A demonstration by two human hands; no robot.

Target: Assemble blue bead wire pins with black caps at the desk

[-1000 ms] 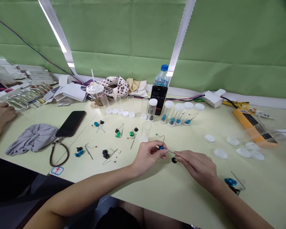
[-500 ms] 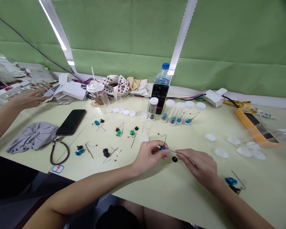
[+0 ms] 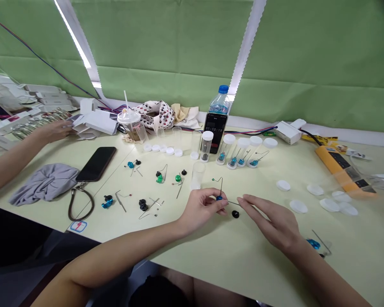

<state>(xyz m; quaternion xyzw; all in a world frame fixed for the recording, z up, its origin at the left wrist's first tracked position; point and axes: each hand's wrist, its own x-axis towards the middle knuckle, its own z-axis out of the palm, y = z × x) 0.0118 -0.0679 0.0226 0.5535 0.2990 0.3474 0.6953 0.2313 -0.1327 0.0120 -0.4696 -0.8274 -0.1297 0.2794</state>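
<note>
My left hand (image 3: 202,209) is closed, pinching a small blue metal fitting (image 3: 219,198) between thumb and fingertips. A thin bent wire (image 3: 221,186) rises from the fitting and ends in a tiny green bead. In my right hand (image 3: 272,219), thumb and fingers close on the outer end of a slim hex key (image 3: 233,203), which reaches across to the fitting. Its tip is hidden at the left fingers. On the table just below lies a black round part (image 3: 235,214). A clear tube (image 3: 198,175) stands behind my left hand.
Capped tubes (image 3: 242,153) with blue parts stand before a phone (image 3: 215,130) and a bottle (image 3: 223,100). Loose white caps (image 3: 298,207) and an orange power strip (image 3: 344,170) lie right. Small part sets (image 3: 143,205) lie left, near another person's hand (image 3: 56,130).
My right fingers have shifted slightly right and opened out a little along the hex key. My left hand stays put. The other person's hand has moved slightly right, by the white papers.
</note>
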